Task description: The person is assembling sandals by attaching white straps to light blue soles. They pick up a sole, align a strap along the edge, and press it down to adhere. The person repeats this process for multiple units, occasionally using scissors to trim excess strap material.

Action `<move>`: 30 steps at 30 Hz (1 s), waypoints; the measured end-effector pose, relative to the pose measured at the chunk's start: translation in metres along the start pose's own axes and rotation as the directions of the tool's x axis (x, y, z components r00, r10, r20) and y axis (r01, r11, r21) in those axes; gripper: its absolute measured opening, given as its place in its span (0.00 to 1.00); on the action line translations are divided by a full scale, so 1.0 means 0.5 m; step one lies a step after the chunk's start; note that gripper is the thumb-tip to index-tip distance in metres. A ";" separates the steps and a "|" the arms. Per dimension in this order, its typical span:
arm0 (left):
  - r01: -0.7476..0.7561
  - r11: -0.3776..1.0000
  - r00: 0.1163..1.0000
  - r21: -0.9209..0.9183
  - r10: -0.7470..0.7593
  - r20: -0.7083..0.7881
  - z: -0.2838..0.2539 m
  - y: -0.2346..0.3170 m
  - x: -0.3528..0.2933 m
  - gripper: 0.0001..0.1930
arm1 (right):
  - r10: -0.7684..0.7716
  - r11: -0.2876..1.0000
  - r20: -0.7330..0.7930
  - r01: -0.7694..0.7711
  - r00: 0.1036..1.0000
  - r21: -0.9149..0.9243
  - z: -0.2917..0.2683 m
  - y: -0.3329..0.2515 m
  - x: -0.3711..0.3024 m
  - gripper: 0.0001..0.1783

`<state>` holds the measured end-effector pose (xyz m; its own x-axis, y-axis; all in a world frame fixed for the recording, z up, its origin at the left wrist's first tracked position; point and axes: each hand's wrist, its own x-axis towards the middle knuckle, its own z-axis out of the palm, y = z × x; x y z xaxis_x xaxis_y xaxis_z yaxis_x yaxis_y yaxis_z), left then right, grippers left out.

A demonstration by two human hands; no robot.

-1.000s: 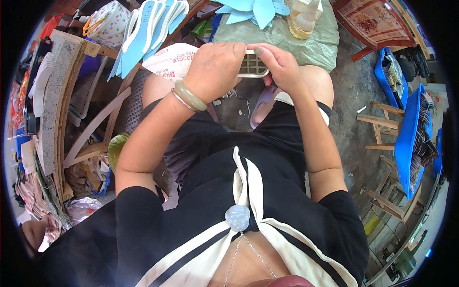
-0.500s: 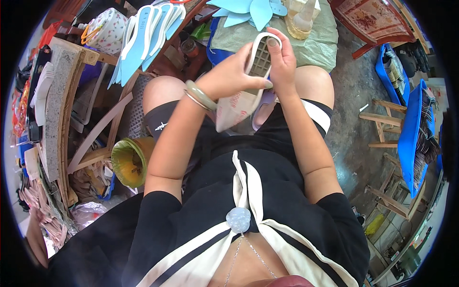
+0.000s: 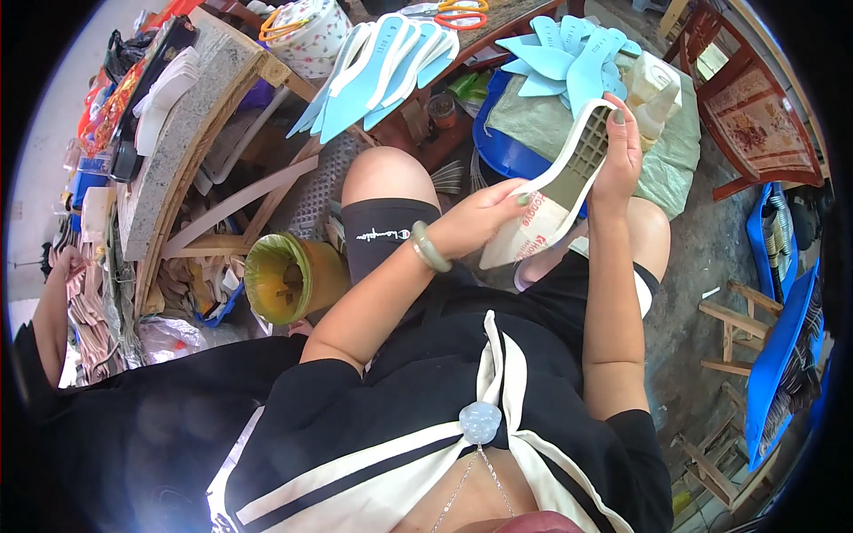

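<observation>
A white shoe sole [image 3: 569,173] with a grid-patterned heel is held up over my lap, tilted with its heel end up and to the right. My right hand [image 3: 619,149] grips that upper heel end. My left hand [image 3: 480,219], with a pale green bangle on its wrist, holds the lower, wider end. A pinkish insole piece with red print [image 3: 526,240] lies against the sole's lower part.
Light blue soles [image 3: 378,75] are fanned out on the wooden bench ahead, more [image 3: 569,62] on a sack-covered pile. A yellow-green bucket [image 3: 280,277] stands at my left knee. A stone-topped bench [image 3: 178,142] is at left, wooden chairs [image 3: 755,107] and blue sheets [image 3: 786,346] at right.
The sole went from lying flat between both hands to standing tilted. My right hand rose with the heel end; my left hand slid down to the lower end.
</observation>
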<state>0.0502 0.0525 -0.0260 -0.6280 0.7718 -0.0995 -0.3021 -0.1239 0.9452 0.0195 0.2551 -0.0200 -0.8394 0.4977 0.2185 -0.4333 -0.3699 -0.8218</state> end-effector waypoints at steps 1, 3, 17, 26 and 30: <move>0.082 0.961 0.996 -0.265 -0.072 0.049 0.001 0.007 -0.026 0.27 | 0.006 0.999 -0.021 -0.005 1.000 0.054 0.009 0.000 -0.001 0.15; 0.136 0.821 0.989 -0.555 -0.142 0.033 0.033 0.007 -0.051 0.34 | 0.097 0.992 -0.039 -0.094 0.994 0.089 0.029 0.003 -0.003 0.15; 0.125 0.625 0.895 0.771 0.263 -0.359 -0.077 0.038 -0.052 0.21 | 0.572 0.820 0.344 -0.505 0.745 -0.271 0.059 0.083 -0.173 0.36; 0.131 0.037 0.886 0.991 0.443 -0.134 -0.010 -0.023 -0.026 0.35 | 0.526 0.837 0.156 -0.541 0.836 0.079 0.016 0.086 -0.153 0.20; -0.148 0.789 0.866 0.597 0.395 -0.307 0.027 -0.041 -0.025 0.42 | 0.468 0.873 0.087 -0.476 0.879 0.104 -0.016 0.077 -0.136 0.17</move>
<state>0.0737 0.0536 -0.0399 -0.8831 0.4283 0.1914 0.2827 0.1603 0.9457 0.0627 0.2134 -0.0706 -0.9695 0.1961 -0.1471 -0.0135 -0.6417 -0.7668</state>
